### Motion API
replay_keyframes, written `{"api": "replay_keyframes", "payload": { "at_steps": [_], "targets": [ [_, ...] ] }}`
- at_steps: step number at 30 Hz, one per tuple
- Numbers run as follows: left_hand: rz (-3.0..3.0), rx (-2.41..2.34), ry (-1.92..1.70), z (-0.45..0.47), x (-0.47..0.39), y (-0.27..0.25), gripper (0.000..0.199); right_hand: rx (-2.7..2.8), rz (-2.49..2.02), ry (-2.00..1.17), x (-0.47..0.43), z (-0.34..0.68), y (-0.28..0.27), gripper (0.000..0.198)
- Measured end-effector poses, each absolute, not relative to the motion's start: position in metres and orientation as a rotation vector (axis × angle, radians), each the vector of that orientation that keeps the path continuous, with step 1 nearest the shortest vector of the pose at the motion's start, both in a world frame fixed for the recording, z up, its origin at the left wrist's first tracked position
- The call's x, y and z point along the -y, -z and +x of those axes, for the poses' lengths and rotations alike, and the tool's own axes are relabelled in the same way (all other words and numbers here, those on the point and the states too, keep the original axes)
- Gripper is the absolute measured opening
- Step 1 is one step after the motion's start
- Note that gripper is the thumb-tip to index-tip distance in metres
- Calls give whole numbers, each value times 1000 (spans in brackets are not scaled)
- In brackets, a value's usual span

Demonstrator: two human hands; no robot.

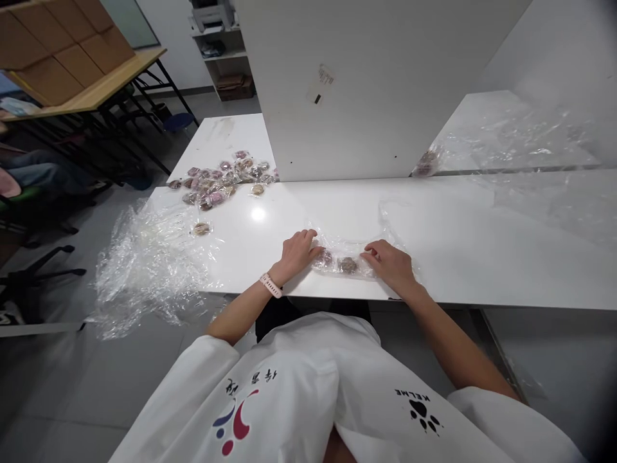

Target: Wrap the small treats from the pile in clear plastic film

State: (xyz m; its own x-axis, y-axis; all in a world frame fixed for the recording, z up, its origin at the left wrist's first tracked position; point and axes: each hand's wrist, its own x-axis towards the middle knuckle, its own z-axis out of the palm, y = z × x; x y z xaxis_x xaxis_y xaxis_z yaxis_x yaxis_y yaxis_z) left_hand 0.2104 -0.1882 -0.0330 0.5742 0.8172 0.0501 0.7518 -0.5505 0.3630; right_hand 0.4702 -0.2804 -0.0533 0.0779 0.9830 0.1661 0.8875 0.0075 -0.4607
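Observation:
A clear plastic bag lies near the front edge of the white table, with small round wrapped pieces in it. One is a pinkish piece, and to its right sits a brown piece. My left hand, wearing a pale pink wristband, has its fingers and thumb closed on the bag's left end, right beside the pinkish piece. At the other end my right hand pinches the film between thumb and forefinger. Loose film spreads beyond both hands.
Several wrapped pieces are heaped at the back left, with a single piece nearer. Crumpled plastic bags hang over the left edge. A white upright panel stands behind; more film lies right. Another person's leg shows far left.

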Motion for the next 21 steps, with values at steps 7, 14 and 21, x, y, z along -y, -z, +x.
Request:
{"api": "replay_keyframes", "payload": {
  "at_steps": [7,14,21],
  "targets": [
    [2649,-759,-443,174,210,50,30,2090,-1506,-109,328,470,71,32],
    [2385,-1201,-322,200,175,42,32,1775,-1910,-326,292,482,65,37],
    [2560,-1456,-340,217,178,29,23,1858,-2015,61,274,469,47,29]
  ]
}}
